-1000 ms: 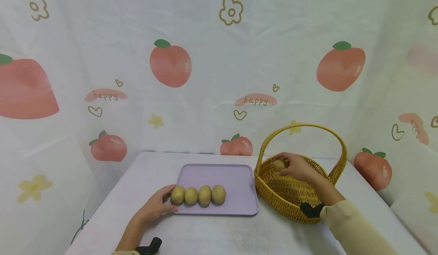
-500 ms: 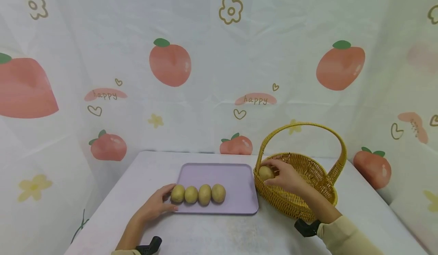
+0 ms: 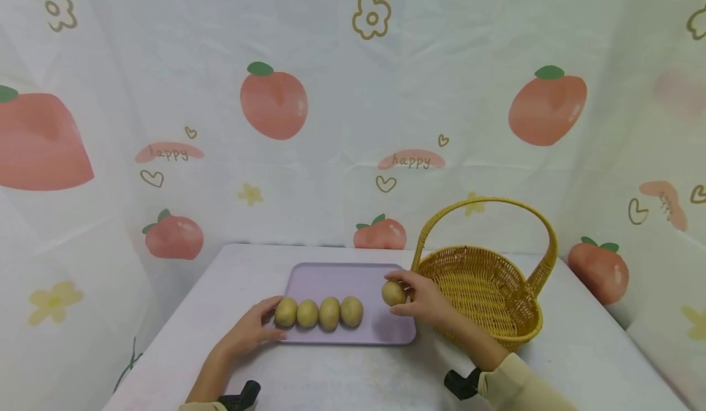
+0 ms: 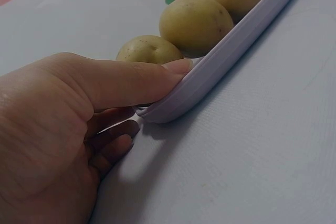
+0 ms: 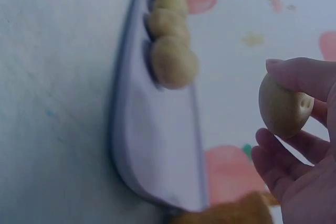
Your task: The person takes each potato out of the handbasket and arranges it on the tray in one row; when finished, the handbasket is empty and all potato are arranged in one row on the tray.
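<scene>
In the head view a lilac tray [image 3: 342, 281] lies on the table, with several potatoes [image 3: 329, 314] in a row along its left half. My left hand [image 3: 250, 330] grips the tray's front left corner. In the left wrist view its thumb [image 4: 136, 80] lies along the rim beside the end potato [image 4: 148, 50]. My right hand [image 3: 426, 301] holds another potato [image 3: 393, 293] over the tray's right part, between thumb and fingers. The right wrist view shows this potato [image 5: 283, 106] raised beside the tray [image 5: 160, 145].
A yellow woven basket [image 3: 469, 276] with a tall arched handle stands right of the tray, its inside bare. The white table [image 3: 342, 374] extends in front. A patterned cloth [image 3: 331, 203] hangs behind and at both sides.
My right hand has brought the potato out of the basket and leftward, over the tray's right side. My left hand and the row of potatoes have stayed put.
</scene>
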`<control>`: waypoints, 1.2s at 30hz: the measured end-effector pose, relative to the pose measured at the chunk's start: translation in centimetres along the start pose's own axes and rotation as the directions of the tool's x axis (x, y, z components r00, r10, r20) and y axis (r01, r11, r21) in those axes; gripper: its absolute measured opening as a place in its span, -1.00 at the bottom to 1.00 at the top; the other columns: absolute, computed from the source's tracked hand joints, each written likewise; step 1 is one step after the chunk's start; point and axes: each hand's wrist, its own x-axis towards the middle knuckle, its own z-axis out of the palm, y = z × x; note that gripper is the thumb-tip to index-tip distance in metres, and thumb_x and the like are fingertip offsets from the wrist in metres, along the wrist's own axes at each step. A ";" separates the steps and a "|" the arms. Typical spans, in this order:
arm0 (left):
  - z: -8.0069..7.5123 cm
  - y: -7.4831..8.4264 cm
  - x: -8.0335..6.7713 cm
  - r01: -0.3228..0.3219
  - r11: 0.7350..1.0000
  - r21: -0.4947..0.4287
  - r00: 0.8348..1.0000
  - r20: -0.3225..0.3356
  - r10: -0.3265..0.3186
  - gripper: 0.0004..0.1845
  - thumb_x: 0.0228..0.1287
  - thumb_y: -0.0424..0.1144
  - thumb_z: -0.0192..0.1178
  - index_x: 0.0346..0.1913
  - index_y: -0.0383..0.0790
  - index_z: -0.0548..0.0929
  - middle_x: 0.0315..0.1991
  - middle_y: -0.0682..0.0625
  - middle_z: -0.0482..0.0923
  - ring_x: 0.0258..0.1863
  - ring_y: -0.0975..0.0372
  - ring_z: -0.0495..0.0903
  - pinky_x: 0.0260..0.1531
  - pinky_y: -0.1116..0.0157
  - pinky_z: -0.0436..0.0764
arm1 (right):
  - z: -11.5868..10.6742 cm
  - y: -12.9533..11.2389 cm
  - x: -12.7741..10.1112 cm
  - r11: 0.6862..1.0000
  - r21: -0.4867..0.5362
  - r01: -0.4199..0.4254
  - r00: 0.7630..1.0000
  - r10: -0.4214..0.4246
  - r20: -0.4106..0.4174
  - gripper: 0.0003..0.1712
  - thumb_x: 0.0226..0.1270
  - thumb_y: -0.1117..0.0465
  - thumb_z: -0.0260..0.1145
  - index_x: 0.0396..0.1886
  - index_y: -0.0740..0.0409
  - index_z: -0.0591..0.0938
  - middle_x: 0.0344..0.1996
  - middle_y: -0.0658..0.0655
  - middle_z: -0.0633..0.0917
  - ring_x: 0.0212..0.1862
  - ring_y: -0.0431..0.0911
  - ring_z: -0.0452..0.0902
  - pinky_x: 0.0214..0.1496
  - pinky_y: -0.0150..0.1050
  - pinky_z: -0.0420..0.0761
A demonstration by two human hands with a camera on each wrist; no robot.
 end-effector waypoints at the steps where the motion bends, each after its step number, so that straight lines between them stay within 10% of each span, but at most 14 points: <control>1: 0.0 0.1 0.0 0.001 1.000 -0.004 1.000 0.000 -0.001 -0.07 -0.06 -0.19 0.52 0.36 -0.48 0.30 0.34 -0.37 0.28 0.29 -0.22 0.31 0.28 -0.13 0.30 | 0.5 0.1 0.2 1.000 0.005 0.001 1.000 -0.001 0.010 -0.38 -0.01 0.37 0.52 0.12 0.22 0.57 -0.07 0.10 0.63 -0.15 -0.09 0.53 -0.10 -0.24 0.63; 17: -0.8 0.0 0.6 -0.059 0.998 0.026 0.998 -0.002 0.059 -0.08 -0.04 -0.18 0.51 0.35 -0.51 0.30 0.31 -0.40 0.30 0.26 -0.23 0.35 0.26 -0.13 0.34 | 6.2 3.7 1.5 0.997 -0.051 -0.063 0.998 0.063 0.000 -0.32 -0.08 0.34 0.53 0.14 0.27 0.55 -0.06 0.13 0.64 -0.13 -0.09 0.53 -0.09 -0.21 0.58; 36: -0.1 -0.6 0.2 -0.059 0.998 0.003 0.998 -0.004 0.059 -0.05 -0.09 -0.18 0.53 0.34 -0.53 0.30 0.28 -0.40 0.34 0.23 -0.25 0.37 0.23 -0.14 0.35 | 7.0 4.1 0.6 0.991 -0.054 -0.124 0.992 0.126 0.030 -0.20 -0.12 0.27 0.62 0.20 0.27 0.52 0.11 0.22 0.59 0.19 0.14 0.45 0.28 0.13 0.39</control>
